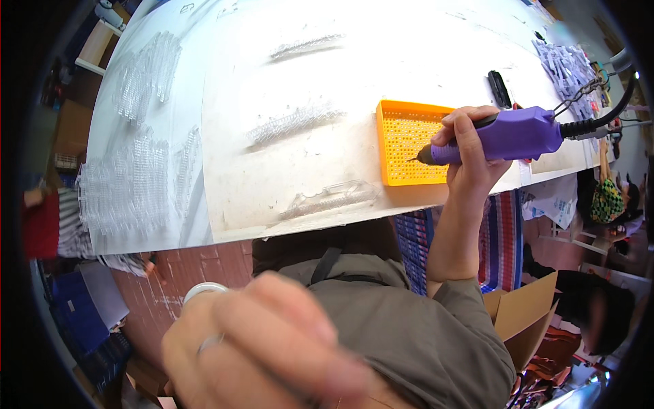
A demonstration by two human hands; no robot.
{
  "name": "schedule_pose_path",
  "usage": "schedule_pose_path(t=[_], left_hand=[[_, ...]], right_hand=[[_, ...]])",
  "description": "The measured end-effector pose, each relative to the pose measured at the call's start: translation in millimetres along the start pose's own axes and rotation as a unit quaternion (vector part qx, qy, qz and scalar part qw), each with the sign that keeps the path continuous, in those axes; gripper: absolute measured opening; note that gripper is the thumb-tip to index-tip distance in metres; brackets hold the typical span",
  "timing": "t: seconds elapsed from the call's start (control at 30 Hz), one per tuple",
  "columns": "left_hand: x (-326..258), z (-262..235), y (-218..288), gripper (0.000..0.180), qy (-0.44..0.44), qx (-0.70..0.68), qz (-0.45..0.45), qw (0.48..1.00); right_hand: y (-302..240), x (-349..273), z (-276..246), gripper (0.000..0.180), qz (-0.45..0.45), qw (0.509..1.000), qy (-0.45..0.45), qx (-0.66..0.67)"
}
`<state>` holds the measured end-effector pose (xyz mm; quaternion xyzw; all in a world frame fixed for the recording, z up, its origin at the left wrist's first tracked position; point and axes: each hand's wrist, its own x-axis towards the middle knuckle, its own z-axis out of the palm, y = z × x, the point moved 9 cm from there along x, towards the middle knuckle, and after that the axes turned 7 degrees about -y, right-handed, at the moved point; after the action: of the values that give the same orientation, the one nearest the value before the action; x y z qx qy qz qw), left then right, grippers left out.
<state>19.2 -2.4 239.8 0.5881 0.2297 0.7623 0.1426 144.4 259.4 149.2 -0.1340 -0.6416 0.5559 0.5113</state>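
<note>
My right hand (472, 140) is wrapped round a purple electric screwdriver (518, 134). The tool lies nearly level, its thin tip pointing left over an orange perforated tray (383, 146). A black cable and a chain run from its rear end. Close up and blurred, my left hand (252, 341) is raised at the lower middle, away from the table. Its fingers are bent and pressed together, with a ring on one. Whatever lies between its fingertips, if anything, is hidden.
Rows of clear plastic pieces (129, 180) cover the table's left side. More clear strips (296, 126) lie in the middle and near the front edge. A black object (499, 88) and a pile of pale strips (565, 68) sit at the right. A cardboard box (524, 310) stands below.
</note>
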Motion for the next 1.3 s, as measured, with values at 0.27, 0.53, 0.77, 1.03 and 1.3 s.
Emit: schedule_pose_path(t=[0.27, 0.53, 0.77, 1.03, 1.3], left_hand=[[4, 9, -40, 0.011, -0.23, 0.129, -0.098, 0.96], [-136, -2, -132, 0.037, -0.27, 0.533, -0.25, 0.762], [-137, -4, -151, 0.048, -0.287, 0.598, -0.257, 0.703], [-139, -9, -157, 0.051, -0.258, 0.602, -0.27, 0.706], [-138, -11, -157, 0.051, -0.25, 0.599, -0.267, 0.713]], right_hand=[[2, 0, -9, 0.003, -0.036, 0.998, 0.026, -0.034], [9, 11, 3, 0.004, -0.057, 0.998, 0.002, -0.017], [15, 11, 7, 0.005, -0.07, 0.997, -0.01, -0.015], [26, 8, 6, 0.007, -0.056, 0.998, -0.005, -0.018], [26, 7, 9, 0.007, -0.049, 0.999, -0.009, -0.022]])
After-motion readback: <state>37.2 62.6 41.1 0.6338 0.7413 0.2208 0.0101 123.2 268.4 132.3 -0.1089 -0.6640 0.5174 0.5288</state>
